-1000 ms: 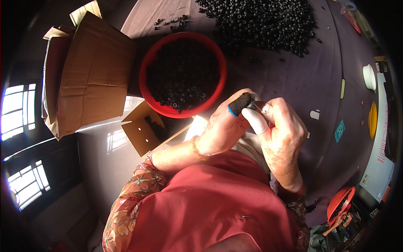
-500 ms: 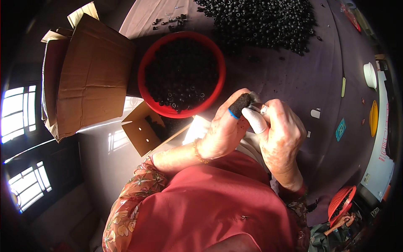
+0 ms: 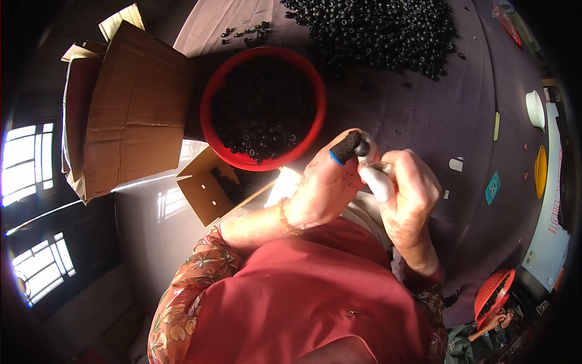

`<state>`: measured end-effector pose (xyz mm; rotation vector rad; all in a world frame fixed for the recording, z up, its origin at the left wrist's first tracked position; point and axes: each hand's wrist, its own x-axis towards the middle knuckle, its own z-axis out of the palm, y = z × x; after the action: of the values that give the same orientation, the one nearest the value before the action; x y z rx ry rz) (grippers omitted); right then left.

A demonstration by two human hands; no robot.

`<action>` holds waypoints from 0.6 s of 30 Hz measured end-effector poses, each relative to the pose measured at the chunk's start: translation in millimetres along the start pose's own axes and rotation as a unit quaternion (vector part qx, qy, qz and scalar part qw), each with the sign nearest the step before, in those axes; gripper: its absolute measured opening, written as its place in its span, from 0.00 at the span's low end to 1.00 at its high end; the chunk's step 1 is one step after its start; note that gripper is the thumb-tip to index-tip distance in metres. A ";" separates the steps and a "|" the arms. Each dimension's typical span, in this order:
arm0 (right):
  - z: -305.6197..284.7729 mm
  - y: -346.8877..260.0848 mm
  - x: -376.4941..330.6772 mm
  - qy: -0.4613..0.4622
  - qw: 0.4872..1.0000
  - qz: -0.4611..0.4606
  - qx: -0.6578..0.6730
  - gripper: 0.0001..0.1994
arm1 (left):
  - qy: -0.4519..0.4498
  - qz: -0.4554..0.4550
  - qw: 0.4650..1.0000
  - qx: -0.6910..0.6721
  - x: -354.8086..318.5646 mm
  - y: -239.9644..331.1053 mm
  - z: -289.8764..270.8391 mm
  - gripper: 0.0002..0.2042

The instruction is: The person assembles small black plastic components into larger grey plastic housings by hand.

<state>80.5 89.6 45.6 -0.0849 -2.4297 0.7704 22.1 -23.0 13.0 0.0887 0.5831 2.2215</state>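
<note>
From the head view, your left hand and right hand meet just above your chest, near the middle of the frame. Your left hand pinches a small black part between its fingertips, the thumb wearing a dark finger cot with a blue rim; the part sits at the top of the two hands, at about 12 o'clock from the knuckles. Your right hand is clenched around a pale, rounded tool whose tip touches the part (what kind of tool it is, you cannot tell from here). At 10 o'clock from your hands stands a red bowl full of small black pieces, resting on the purple-covered bench. At 12 to 1 o'clock lies a loose heap of black pieces on the same cloth. A large cardboard box sits at 9 o'clock beyond the bowl, and a smaller open carton lies just below the bowl. A red mesh basket shows at 4 o'clock, well apart.
</note>
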 end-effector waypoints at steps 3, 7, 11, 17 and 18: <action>1.8 0.5 -5.3 0.003 0.966 0.148 0.211 0.08 | 0.001 -0.050 0.997 -0.066 3.3 -0.8 -0.6 0.10; -7.3 -5.4 6.4 -0.009 0.931 0.206 0.303 0.04 | -0.063 -0.085 0.986 -0.128 5.4 1.4 -5.7 0.11; 4.2 -3.5 4.0 -0.022 0.954 0.201 0.221 0.08 | 0.058 -0.094 0.993 -0.053 5.2 0.7 0.4 0.10; 22.7 12.7 5.9 -0.089 0.969 0.208 0.101 0.10 | 0.097 0.042 0.875 0.472 -10.1 21.3 -32.4 0.13; 28.4 21.8 6.1 -0.082 0.972 0.217 0.048 0.11 | 0.071 0.148 0.839 0.518 -8.9 28.4 -46.7 0.11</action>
<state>57.5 94.7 18.0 -0.5489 -2.5565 1.1234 -3.8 -63.1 -15.1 0.6035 1.9092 1.9341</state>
